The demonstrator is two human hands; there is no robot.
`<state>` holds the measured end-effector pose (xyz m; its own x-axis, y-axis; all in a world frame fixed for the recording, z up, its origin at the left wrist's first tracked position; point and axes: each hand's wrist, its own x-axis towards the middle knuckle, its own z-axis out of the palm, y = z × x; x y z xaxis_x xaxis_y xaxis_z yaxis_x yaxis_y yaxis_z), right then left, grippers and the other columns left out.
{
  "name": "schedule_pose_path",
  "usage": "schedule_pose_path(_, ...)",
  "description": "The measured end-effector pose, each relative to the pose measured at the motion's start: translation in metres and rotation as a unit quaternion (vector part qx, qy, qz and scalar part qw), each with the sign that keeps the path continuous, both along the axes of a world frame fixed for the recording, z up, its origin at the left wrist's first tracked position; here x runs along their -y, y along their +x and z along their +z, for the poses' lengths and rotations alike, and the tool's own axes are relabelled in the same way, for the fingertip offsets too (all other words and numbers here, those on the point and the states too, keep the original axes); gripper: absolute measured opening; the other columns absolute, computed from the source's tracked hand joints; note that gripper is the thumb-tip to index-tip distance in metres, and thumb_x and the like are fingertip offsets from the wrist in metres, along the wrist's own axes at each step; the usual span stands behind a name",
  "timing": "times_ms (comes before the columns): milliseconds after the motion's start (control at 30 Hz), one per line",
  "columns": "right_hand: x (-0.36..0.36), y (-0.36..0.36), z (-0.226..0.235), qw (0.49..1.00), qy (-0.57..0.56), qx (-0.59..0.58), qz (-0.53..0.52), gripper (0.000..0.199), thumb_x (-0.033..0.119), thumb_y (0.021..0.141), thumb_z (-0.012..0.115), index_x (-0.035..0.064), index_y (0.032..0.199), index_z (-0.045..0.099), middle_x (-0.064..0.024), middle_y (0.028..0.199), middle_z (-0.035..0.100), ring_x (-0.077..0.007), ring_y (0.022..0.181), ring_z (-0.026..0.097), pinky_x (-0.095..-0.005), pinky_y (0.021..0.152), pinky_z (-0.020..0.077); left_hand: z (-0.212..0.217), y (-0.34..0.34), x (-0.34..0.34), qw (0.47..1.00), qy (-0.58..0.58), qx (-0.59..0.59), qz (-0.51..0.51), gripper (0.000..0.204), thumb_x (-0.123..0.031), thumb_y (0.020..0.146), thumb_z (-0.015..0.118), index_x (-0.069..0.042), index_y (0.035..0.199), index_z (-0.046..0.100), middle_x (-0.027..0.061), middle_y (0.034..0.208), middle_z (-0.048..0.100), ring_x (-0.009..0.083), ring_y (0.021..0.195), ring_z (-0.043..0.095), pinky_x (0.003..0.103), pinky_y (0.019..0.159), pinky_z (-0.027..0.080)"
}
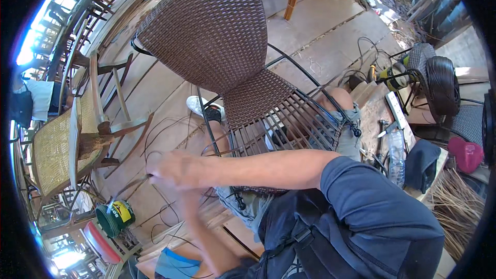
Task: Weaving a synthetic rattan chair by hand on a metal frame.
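The work item, a brown woven chair [212, 31] on a dark tubular frame, occupies the top and centre of the frame. Its backrest is fully woven. The weave continues over the part of the seat nearest the backrest; beyond that, towards the centre of the frame, spaced single strands run across the seat with open gaps between them. The person's legs show through and beside these gaps.

The right hand [178, 169], left of centre, lies off the chair, its forearm crossing the picture from the right. The left hand [186, 188] is just below it and partly covered by it, with its forearm rising from the lower edge. Both are motion-blurred: the right fingers appear to be curled at a thin dark strip [129, 187] that leads off towards the lower left, but how tightly they close cannot be determined. Whether the left fingers are wide, narrow or holding anything cannot be told either.

At the left edge stands a wooden chair with a cane panel [49, 150]. A green bucket [114, 219] with a yellow label is at lower left, near a red-topped object [102, 243]. At right, a white power strip [396, 109], a clear plastic bottle [396, 157] and a dark cloth item [422, 163] lie close together; a coil of dark strand [443, 85] is above them.
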<state>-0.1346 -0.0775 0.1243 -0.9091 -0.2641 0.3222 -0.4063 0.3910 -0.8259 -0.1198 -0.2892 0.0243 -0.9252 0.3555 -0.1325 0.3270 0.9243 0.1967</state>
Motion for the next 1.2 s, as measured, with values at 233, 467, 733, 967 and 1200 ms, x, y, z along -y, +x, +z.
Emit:
schedule_pose_path(233, -0.184, 0.095, -0.066, 0.879, 0.219, 0.324, -0.273, 0.034, 0.038, 0.081, 0.056, 0.0048, 0.089, 0.061, -0.0165, 0.089, 0.062, -0.0323, 0.084, 0.060, -0.0418, 0.072, 0.0468, -0.025, 0.020, -0.151, 0.776, 0.437, 0.402, 0.214, 0.030, -0.028, 0.092, 0.043, -0.002, 0.101, 0.054, 0.0012, 0.066, 0.055, 0.0068, 0.045, 0.048, 0.019, 0.036, 0.033)
schedule_pose_path(467, -0.255, 0.173, -0.102, 0.681, 0.354, 0.482, -0.421, 0.039, 0.038, 0.079, 0.051, 0.0046, 0.092, 0.065, -0.0213, 0.094, 0.061, -0.0355, 0.090, 0.060, -0.0430, 0.080, 0.0462, -0.045, 0.005, -0.142, 0.817, 0.387, 0.391, 0.172, 0.031, -0.033, 0.090, 0.046, -0.004, 0.095, 0.057, 0.0026, 0.065, 0.055, 0.0103, 0.048, 0.050, 0.024, 0.041, 0.038)
schedule_pose_path(733, -0.288, 0.120, -0.197, 0.728, 0.257, 0.434, -0.464, 0.032, 0.029, 0.080, 0.053, 0.0012, 0.089, 0.066, -0.0204, 0.090, 0.063, -0.0316, 0.085, 0.063, -0.0387, 0.076, 0.0484, -0.106, -0.096, -0.048, 0.992, 0.062, -0.085, -0.075, 0.028, -0.025, 0.087, 0.047, -0.001, 0.079, 0.060, 0.0161, 0.074, 0.060, 0.0288, 0.065, 0.058, 0.036, 0.065, 0.048)
schedule_pose_path(967, -0.275, 0.130, -0.199, 0.700, -0.203, 0.420, -0.540, 0.028, 0.019, 0.074, 0.069, -0.0054, 0.086, 0.064, -0.0090, 0.077, 0.064, -0.0149, 0.065, 0.057, -0.0307, 0.060, 0.0457, -0.017, -0.219, 0.351, 0.918, -0.252, -0.275, 0.132, 0.021, -0.016, 0.084, 0.047, -0.004, 0.086, 0.063, 0.0198, 0.077, 0.062, 0.0314, 0.062, 0.062, 0.042, 0.049, 0.047)
schedule_pose_path(1200, -0.299, 0.139, -0.242, 0.716, -0.131, 0.385, -0.568, 0.023, 0.016, 0.074, 0.069, -0.0040, 0.085, 0.064, -0.0083, 0.074, 0.064, -0.0169, 0.063, 0.059, -0.0300, 0.058, 0.0460, -0.073, -0.127, 0.132, 0.925, -0.363, -0.021, -0.109, 0.036, -0.034, 0.087, 0.046, -0.003, 0.094, 0.062, 0.0196, 0.084, 0.062, 0.0354, 0.080, 0.059, 0.043, 0.068, 0.046)
